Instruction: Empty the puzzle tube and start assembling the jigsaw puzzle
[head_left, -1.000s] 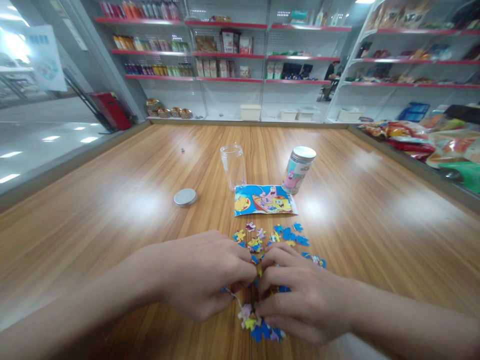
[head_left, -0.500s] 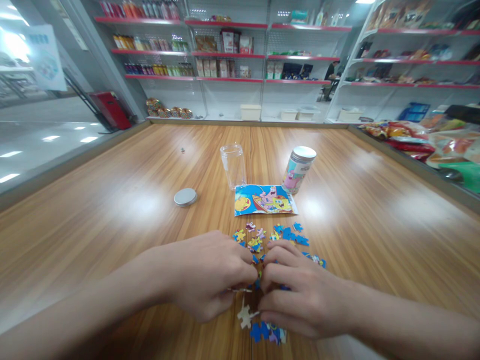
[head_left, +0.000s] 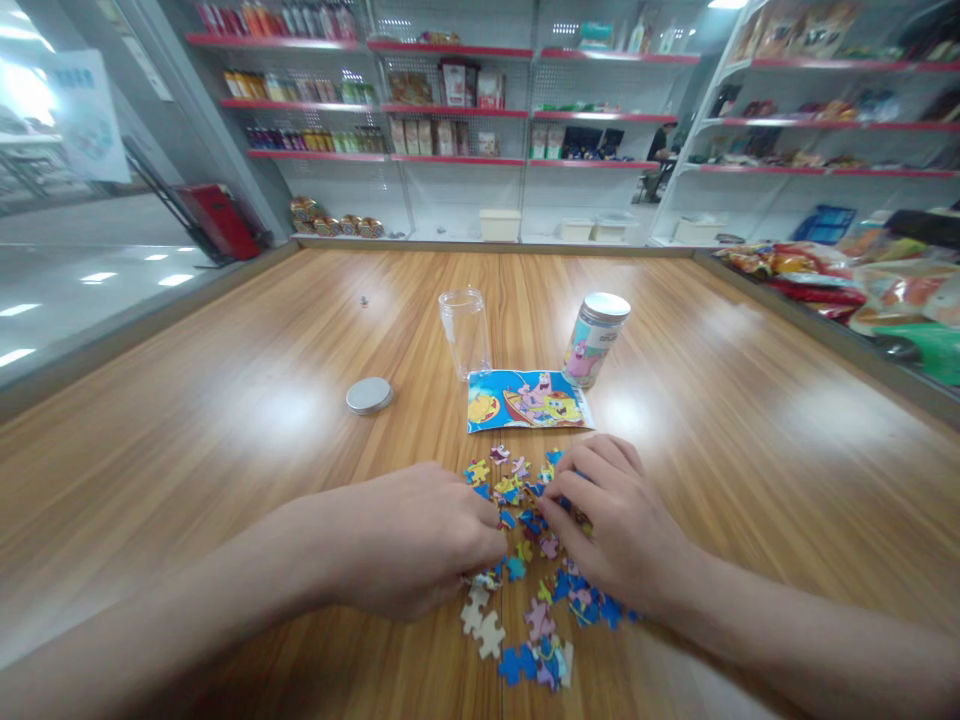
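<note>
Small cartoon jigsaw pieces lie scattered on the wooden table in front of me. My left hand rests on the table with its fingers curled, its fingertips pinching pieces at the left edge of the pile. My right hand is over the upper right part of the pile with bent fingers closed on pieces there. A printed picture card lies just beyond the pieces.
Behind the card stand an open clear jar and a lidded printed can. A round metal lid lies to the left. Shop shelves line the far wall; snack bags lie along the table's right edge.
My right hand has moved up and away from the left hand, uncovering more pieces in the lower part of the pile. The left hand has stayed nearly in place.
</note>
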